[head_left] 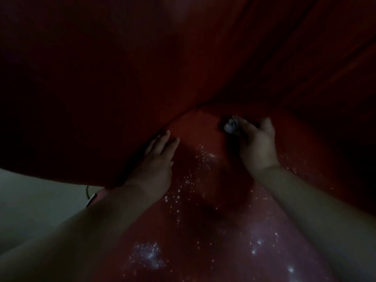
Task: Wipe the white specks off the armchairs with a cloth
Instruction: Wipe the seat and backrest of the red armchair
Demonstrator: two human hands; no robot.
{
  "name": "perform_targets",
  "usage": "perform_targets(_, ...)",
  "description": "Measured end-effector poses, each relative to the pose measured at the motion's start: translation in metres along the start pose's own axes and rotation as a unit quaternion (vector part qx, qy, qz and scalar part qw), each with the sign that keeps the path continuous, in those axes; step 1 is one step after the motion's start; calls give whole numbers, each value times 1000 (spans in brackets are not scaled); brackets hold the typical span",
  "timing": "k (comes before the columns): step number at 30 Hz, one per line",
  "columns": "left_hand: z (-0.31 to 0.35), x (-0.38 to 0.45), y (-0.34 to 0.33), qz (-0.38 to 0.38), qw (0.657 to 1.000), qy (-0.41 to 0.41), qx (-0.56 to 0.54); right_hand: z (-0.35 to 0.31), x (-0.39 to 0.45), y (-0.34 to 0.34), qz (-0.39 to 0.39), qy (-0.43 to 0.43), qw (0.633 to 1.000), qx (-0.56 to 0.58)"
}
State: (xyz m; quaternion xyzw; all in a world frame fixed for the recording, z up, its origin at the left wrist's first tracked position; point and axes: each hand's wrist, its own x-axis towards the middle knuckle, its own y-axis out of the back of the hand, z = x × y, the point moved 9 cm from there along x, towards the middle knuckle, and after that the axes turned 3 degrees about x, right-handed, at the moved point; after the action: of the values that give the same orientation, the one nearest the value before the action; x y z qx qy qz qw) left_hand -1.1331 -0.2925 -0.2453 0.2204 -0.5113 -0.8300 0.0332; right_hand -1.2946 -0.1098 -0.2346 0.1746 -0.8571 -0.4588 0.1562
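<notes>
My right hand (256, 143) clutches a balled white cloth (231, 124) at the back of the red armchair (101, 78) seat; my left hand (157, 159), fingers flat, steadies the cushion. White specks (183, 192) lie between.

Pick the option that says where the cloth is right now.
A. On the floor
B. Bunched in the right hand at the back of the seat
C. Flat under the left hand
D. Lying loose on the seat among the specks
B: the pale cloth is bunched in the right hand near the seat's back crease; the left hand lies flat, holding nothing.
</notes>
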Motion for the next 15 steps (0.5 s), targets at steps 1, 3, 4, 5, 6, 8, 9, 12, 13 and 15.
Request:
perform_targets(1,0,-1,-1,2,1000,1,-2,-7,5,-6,3,-28,1000,7)
perform_targets(3,0,-4,-2,12,1000,-1,0,-39,-5,-20,-13,2,1000,12)
perform_targets(4,-1,-6,-2,16,1000,0,1,-54,-18,-25,-24,52,998,31)
perform_targets(5,-2,-9,-2,18,1000,1,2,-66,-34,-29,-51,105,993,34)
perform_targets(6,-5,-13,-2,20,1000,3,2,-70,-50,-30,-81,152,985,27)
perform_targets(8,-9,-21,-4,18,1000,-2,17,-62,-59,-22,-99,207,973,-5)
perform_targets(9,-11,-25,-5,17,999,-8,33,-53,-51,-13,-79,195,978,-12)
perform_targets(12,-13,-31,-6,26,999,-15,38,-19,-11,-10,-1,75,997,16)
perform_targets(13,-12,-32,-7,27,999,-17,35,-20,-5,-13,24,33,999,24)
perform_targets(15,-11,-33,-6,30,999,-14,28,-43,-12,-24,22,-23,998,61)
